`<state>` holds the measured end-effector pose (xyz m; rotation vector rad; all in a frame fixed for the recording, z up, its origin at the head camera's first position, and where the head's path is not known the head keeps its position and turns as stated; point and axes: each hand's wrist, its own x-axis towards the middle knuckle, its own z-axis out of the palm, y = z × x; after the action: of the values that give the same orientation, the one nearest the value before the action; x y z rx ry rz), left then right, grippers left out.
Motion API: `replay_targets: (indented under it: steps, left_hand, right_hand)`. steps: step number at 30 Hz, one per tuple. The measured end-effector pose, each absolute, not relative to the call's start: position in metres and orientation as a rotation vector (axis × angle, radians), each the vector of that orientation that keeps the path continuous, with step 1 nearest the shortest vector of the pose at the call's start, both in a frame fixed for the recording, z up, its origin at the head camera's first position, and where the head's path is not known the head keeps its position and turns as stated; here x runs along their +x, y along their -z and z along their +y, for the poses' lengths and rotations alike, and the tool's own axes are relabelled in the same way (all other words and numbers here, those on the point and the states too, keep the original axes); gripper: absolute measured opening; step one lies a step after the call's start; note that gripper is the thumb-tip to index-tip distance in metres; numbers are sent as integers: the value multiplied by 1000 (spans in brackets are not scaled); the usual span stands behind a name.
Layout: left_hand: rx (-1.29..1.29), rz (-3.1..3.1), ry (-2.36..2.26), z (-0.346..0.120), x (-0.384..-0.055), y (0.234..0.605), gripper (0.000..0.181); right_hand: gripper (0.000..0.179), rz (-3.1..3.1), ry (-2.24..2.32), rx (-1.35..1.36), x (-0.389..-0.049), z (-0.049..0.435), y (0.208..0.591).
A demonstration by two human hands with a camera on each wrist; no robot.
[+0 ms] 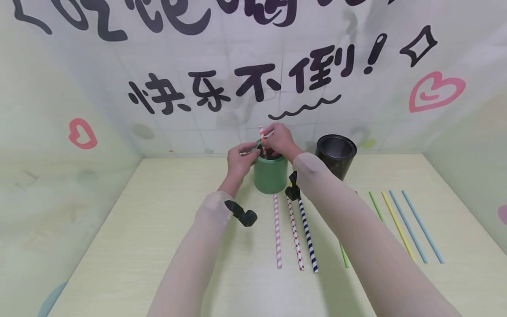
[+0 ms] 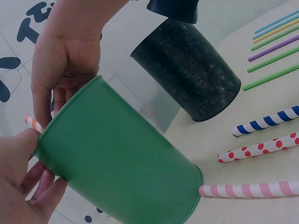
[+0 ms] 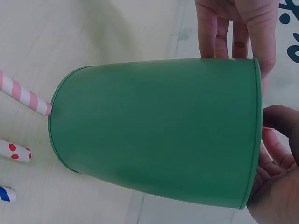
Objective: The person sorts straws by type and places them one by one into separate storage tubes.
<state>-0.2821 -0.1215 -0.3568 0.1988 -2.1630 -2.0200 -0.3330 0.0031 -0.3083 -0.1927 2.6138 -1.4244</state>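
Your sleeves (image 1: 344, 207) point to twelve o'clock: left hand (image 1: 239, 162) grips the green cup (image 1: 270, 178), right hand (image 1: 280, 140) pinches the orange-striped straw (image 1: 261, 131) at its mouth, probably light and crushable; hold its upper end softly.

Left arm (image 1: 198, 251) angles up toward 1 o'clock, right arm (image 1: 356, 233) toward 11, left hand (image 1: 239, 162) and right hand (image 1: 279, 140) super close.

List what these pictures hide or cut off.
Floor of the green cup, head view: hidden by its front wall.
Lower end of the orange-striped straw, head view: hidden by the cup.
Near end of the purple straw: head view, behind right sleeve; left wrist view, past right edge.
Upper wall writing: head view, cut by top edge.
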Motion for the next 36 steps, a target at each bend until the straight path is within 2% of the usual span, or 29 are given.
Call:
replay_targets:
  steps: [15, 25, 36]
  left_hand:
    - [199, -2147, 2032, -120, -281, 356, 28]
    - [212, -2162, 2023, -121, -281, 358, 29]
    - [225, -2162, 2020, -120, -279, 357, 29]
  right_hand:
    - [38, 2477, 1527, -203, -326, 25, 292]
    - [38, 2444, 1503, -295, -313, 52, 283]
    - [34, 2442, 1451, -359, -292, 84, 291]
